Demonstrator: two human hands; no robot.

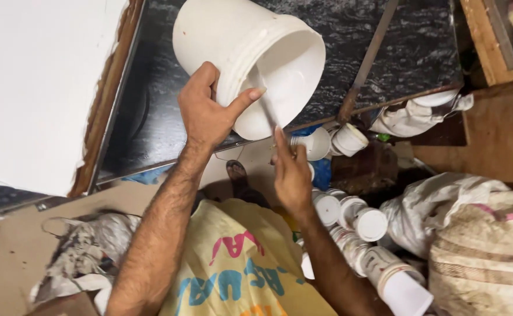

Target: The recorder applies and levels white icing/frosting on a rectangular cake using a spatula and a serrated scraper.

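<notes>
Yellow cloth [239, 263] with pink and blue letters is seen at the bottom middle of the frame, closest to the camera. Two bare arms are stretched up from it.

A big white bucket [250, 58] is held tipped on its side at the top middle of the frame, with its open mouth turned down and to the right. Its rim is gripped by the left hand [207, 114]: the thumb is pressed on the rim edge and the fingers are curled around the outside wall.

A thin, flat blade [266, 108] is held by the right hand [291, 175], just below the bucket. The fingers are closed tight around its lower end, and its tip is poked inside the bucket mouth, against the inner wall.

A dark stone top [408, 52] is seen behind the bucket. A white board [34, 88] fills the upper left. Many small white cups [362, 222] are piled at the lower right, beside a dirty white sack [484, 251]. Crumpled grey paper [87, 246] is seen at the lower left.
</notes>
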